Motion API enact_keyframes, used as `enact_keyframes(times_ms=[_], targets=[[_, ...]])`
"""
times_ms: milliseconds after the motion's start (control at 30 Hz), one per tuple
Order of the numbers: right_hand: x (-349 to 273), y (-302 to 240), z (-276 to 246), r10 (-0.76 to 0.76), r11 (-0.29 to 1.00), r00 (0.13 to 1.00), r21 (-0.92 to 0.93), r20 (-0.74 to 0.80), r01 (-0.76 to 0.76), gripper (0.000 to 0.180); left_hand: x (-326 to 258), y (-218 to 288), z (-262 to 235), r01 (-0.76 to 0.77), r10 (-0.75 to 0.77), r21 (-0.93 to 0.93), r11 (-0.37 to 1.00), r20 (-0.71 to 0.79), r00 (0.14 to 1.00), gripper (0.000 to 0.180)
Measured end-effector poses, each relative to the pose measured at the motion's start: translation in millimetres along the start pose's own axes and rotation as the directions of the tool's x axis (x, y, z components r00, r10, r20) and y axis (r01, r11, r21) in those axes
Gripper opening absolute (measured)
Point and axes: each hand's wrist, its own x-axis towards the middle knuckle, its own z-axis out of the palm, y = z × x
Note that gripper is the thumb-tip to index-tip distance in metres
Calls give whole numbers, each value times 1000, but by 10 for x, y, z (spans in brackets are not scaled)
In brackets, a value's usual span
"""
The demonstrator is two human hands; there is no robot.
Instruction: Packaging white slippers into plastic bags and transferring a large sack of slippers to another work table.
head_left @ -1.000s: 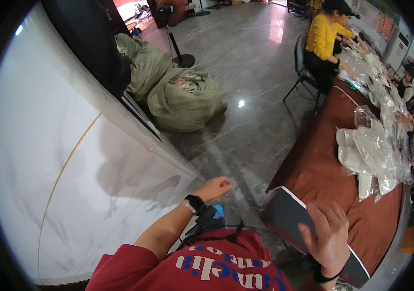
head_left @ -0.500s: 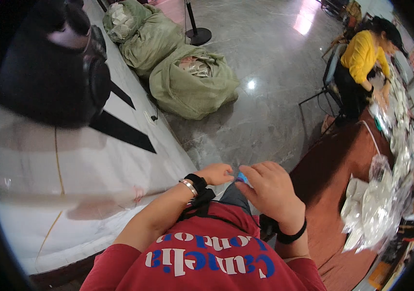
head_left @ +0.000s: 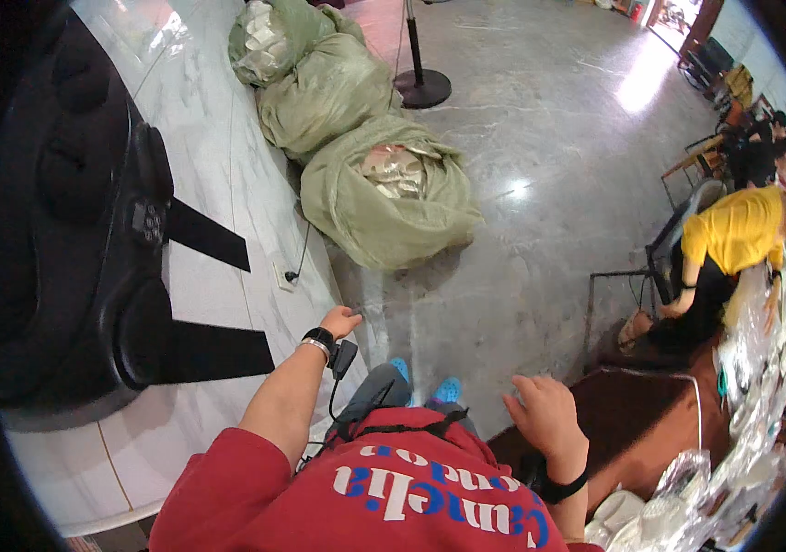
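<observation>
Brown cloth-covered table (head_left: 627,442), your 4 o'clock | bulging olive-green woven sack (head_left: 365,216), 12: filled, unclosed | clear-wrapped cream pieces (head_left: 659,515), 4: on table | your right hand (head_left: 545,414): empty, thumb and fingers apart | your left hand (head_left: 341,322): fingers curled together

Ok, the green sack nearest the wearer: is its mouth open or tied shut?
Open: the nearest green sack gapes at the top, and pale, shiny contents show in its mouth.

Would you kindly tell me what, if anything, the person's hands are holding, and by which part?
Nothing appears held: the left hand is loosely curled with no object showing, and the right hand, open, looks empty.
</observation>
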Motion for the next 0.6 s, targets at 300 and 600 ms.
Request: enact_keyframes(times_ms=[300,600], targets=[[1313,615,368,134,991,986,-40,97,-131,26,1569,472,-1066,157,-192,-131,979,-323,927,79],[3455,1202,1366,124,992,964,1,237,-127,30,3268,1364,-1800,214,-163,112,970,-349,923,84]])
